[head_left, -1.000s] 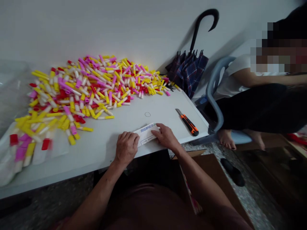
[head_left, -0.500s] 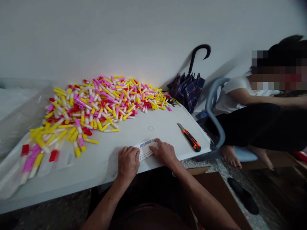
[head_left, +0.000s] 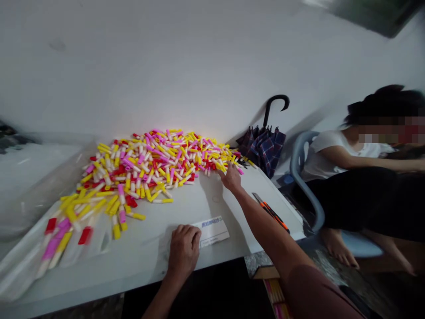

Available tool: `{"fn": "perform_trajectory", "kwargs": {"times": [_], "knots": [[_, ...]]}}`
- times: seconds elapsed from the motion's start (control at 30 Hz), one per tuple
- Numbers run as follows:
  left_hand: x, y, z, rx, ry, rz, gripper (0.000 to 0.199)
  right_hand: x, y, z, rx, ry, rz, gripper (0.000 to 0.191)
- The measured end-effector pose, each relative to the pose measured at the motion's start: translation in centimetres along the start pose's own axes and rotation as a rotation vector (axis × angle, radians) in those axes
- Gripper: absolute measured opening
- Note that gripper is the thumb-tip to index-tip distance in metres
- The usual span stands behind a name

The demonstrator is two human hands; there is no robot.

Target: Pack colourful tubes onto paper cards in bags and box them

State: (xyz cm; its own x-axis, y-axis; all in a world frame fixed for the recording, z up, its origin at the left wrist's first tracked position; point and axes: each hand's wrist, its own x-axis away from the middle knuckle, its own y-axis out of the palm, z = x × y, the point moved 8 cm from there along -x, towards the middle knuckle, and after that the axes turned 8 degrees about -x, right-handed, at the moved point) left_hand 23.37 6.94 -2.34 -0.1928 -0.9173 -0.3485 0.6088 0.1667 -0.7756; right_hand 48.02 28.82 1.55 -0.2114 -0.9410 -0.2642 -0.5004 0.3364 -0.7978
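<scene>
My left hand [head_left: 184, 248] rests on the table with its fingers curled over the left end of a flat white printed packet [head_left: 214, 231]. Stretched out to the far right, my right hand [head_left: 231, 178] is at the front edge of a heap of small two-coloured tubes [head_left: 159, 159], white with yellow, pink or red ends. Its thumb and forefinger are apart, close to a few yellow-ended tubes, and I see nothing held in it. An orange and black utility knife [head_left: 270, 212] lies to the right of my forearm, blade pointing away.
A clear plastic bag [head_left: 43, 177] with tubes in it covers the left side of the white table [head_left: 133, 246]. A plaid umbrella [head_left: 265, 146] leans on the wall. At the right, another person [head_left: 335, 155] sits on a grey-blue chair [head_left: 307, 186]. An open box [head_left: 274, 288] stands below.
My right hand has left the white packet and moved forward to the heap of tubes. My left hand stays at the packet's left end. The view has tilted up.
</scene>
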Motion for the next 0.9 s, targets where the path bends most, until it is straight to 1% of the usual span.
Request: {"fn": "perform_trajectory", "kwargs": {"times": [0.07, 0.13, 0.2, 0.27, 0.37, 0.5, 0.57, 0.67, 0.8, 0.9], "knots": [[0.0, 0.0, 0.0, -0.004, -0.002, -0.008, 0.021, -2.0, 1.7, -0.7, 0.054, 0.001, -0.058, 0.065], [0.0, 0.0, 0.0, -0.010, -0.002, -0.009, 0.022, -2.9, 3.2, -1.0, 0.080, 0.003, -0.122, 0.058], [-0.1, 0.0, 0.0, -0.008, -0.003, -0.011, 0.023, -2.8, 3.9, -0.9, 0.085, -0.003, -0.143, 0.052], [-0.1, 0.0, 0.0, 0.003, -0.005, -0.014, 0.023, -1.8, 4.0, -0.4, 0.086, -0.017, -0.135, 0.052], [-0.1, 0.1, 0.0, 0.011, -0.009, -0.019, 0.021, 1.2, 3.4, 0.6, 0.094, -0.055, -0.137, 0.052], [-0.1, 0.2, -0.1, 0.025, -0.011, -0.030, 0.021, 6.2, 2.4, 1.4, 0.099, -0.154, -0.189, 0.041], [-0.1, 0.1, -0.1, 0.033, -0.010, -0.029, 0.021, 8.2, 2.0, 1.5, 0.068, -0.209, -0.201, 0.038], [-0.1, -0.1, -0.1, 0.036, -0.009, -0.019, 0.020, 9.8, 1.0, 1.4, -0.043, -0.259, -0.158, 0.037], [0.0, -0.2, 0.0, 0.032, -0.002, -0.008, 0.020, 11.0, -1.4, 1.2, -0.194, -0.256, -0.077, 0.041], [0.0, -0.2, 0.0, 0.023, 0.010, -0.002, 0.020, 12.4, -3.4, 1.8, -0.220, -0.218, -0.097, 0.041]]}}
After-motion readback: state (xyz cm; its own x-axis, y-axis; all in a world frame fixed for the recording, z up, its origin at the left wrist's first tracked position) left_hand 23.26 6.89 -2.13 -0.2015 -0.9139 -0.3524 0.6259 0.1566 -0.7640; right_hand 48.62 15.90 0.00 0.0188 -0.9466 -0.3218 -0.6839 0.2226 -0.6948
